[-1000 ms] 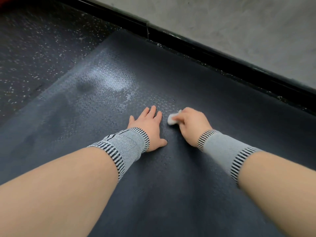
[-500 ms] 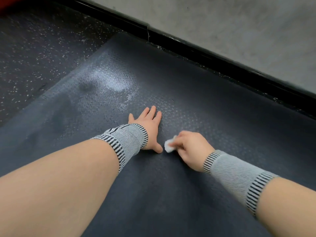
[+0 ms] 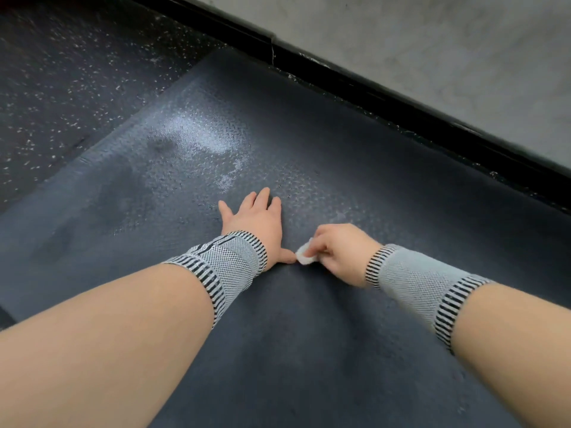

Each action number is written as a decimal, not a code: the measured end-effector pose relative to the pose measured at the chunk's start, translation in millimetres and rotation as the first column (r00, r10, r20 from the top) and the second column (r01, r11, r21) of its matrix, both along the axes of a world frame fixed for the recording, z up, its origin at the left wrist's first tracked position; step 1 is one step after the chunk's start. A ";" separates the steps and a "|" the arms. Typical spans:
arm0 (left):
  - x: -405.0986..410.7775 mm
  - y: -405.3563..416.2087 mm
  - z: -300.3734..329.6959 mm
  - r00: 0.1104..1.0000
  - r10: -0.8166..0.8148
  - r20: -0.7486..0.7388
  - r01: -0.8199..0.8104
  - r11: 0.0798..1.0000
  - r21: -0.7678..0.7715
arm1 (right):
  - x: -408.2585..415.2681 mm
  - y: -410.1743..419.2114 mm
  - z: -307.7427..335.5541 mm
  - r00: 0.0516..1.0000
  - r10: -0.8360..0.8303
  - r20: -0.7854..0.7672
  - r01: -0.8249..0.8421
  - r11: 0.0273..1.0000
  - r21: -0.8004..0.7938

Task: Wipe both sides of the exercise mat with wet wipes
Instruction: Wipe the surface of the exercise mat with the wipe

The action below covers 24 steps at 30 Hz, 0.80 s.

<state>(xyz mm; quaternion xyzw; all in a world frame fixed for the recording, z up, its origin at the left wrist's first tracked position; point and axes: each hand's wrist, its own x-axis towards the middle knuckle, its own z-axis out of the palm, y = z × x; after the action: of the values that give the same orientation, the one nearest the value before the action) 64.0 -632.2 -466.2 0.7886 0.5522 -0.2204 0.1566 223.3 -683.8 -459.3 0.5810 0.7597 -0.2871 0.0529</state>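
Mat (image 3: 309, 350): lay flat across the frame's centre, on a speckled floor (image 3: 61, 72), with a baseboard (image 3: 401, 106) along its upper right edge.
Left hand (image 3: 256, 223): was spread flat, pressing the mat at centre.
Right hand (image 3: 340, 251): pinched a small balled wipe (image 3: 304, 256) on the mat, just beside the left thumb.
Sheen: a wet patch (image 3: 197, 134) showed at upper left; the near area looked dry, possibly unwiped.
Technique: hold the mat down, overlap strokes, press evenly.
Remaining: the underside was presumably still to do.
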 end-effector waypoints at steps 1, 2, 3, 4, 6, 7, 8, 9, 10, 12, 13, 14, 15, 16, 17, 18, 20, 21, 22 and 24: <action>-0.8 -2.3 0.7 1.000 -0.003 0.012 0.003 1.000 0.010 | 10.8 3.8 5.2 0.998 -0.006 0.057 0.008 0.999 -0.041; -1.8 -4.2 1.2 1.000 -0.008 0.027 0.007 1.000 0.023 | 20.1 10.2 9.7 0.992 -0.081 0.093 0.084 0.996 -0.025; -3.2 -5.7 1.6 0.999 -0.015 0.043 0.013 0.999 0.034 | 28.7 17.9 12.4 0.967 -0.234 0.098 0.232 0.972 0.040; -4.4 -7.0 1.4 0.998 -0.020 0.057 0.017 0.999 0.042 | 36.0 25.0 12.0 0.900 -0.432 0.062 0.423 0.898 0.125; -7.0 -8.2 0.4 0.997 -0.035 0.062 0.032 0.998 0.049 | 35.8 27.4 2.7 0.732 -0.682 0.001 0.659 0.708 0.253; -8.1 -8.5 -0.4 0.997 -0.048 0.055 0.046 0.998 0.049 | 28.2 21.7 -4.9 0.734 -0.679 0.020 0.650 0.710 0.269; -9.1 -8.5 -0.9 0.997 -0.061 0.046 0.059 0.997 0.047 | 17.6 11.0 -10.8 0.774 -0.633 0.019 0.605 0.748 0.272; -10.0 -8.4 -1.8 0.997 -0.073 0.040 0.072 0.996 0.045 | 6.8 -3.5 -14.9 0.832 -0.555 -0.003 0.533 0.797 0.284; -11.1 -8.6 -2.3 0.996 -0.084 0.036 0.082 0.996 0.040 | -0.3 -19.2 -17.3 0.887 -0.459 -0.046 0.453 0.847 0.278; -13.5 -8.7 -2.9 0.994 -0.104 0.036 0.104 0.994 0.017 | -2.2 -47.1 -15.9 0.963 -0.232 -0.139 0.260 0.935 0.239; -15.1 -9.0 -2.9 0.993 -0.113 0.034 0.113 0.994 -0.001 | 3.9 -53.3 -13.0 0.977 -0.145 -0.154 0.177 0.960 0.219; -16.7 -8.9 -3.0 0.992 -0.119 0.030 0.119 0.993 -0.017 | 11.5 -53.9 -9.2 0.983 -0.133 -0.130 0.155 0.973 0.174; -18.0 -9.2 -3.3 0.992 -0.122 0.028 0.122 0.992 -0.028 | 19.5 -51.1 -7.3 0.976 -0.197 -0.089 0.209 0.966 0.152; -18.4 -10.2 -3.7 0.992 -0.123 0.028 0.124 0.992 -0.032 | 28.2 -45.4 -7.9 0.942 -0.330 -0.052 0.334 0.925 0.181; -19.0 -12.6 -4.6 0.992 -0.123 0.032 0.124 0.992 -0.026 | 35.8 -39.4 -8.6 0.869 -0.494 -0.023 0.485 0.843 0.234; -19.9 -15.3 -5.6 0.992 -0.119 0.037 0.120 0.993 -0.010 | 39.8 -34.6 -10.9 0.758 -0.652 -0.024 0.633 0.725 0.271; -23.3 -22.3 -7.1 0.994 -0.099 0.056 0.098 0.995 0.021 | 26.6 -36.5 -13.2 0.611 -0.791 -0.002 0.760 0.587 0.280; -25.8 -25.5 -8.0 0.994 -0.086 0.065 0.084 0.996 0.034 | 12.6 -42.6 -14.7 0.637 -0.771 0.017 0.740 0.617 0.268; -29.6 -27.9 -9.1 0.995 -0.072 0.069 0.069 0.997 0.044 | -5.1 -51.8 -18.5 0.702 -0.712 0.011 0.688 0.682 0.248; -37.2 -31.2 -10.1 0.997 -0.041 0.070 0.038 0.998 0.041 | -40.8 -71.4 -17.8 0.868 -0.494 -0.052 0.494 0.846 0.202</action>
<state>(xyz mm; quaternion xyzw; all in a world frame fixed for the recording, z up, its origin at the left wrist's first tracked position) 26.8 -663.5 -476.3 0.8096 0.5349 -0.1846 0.1561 182.5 -755.2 -477.2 0.7593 0.6106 -0.2092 -0.0832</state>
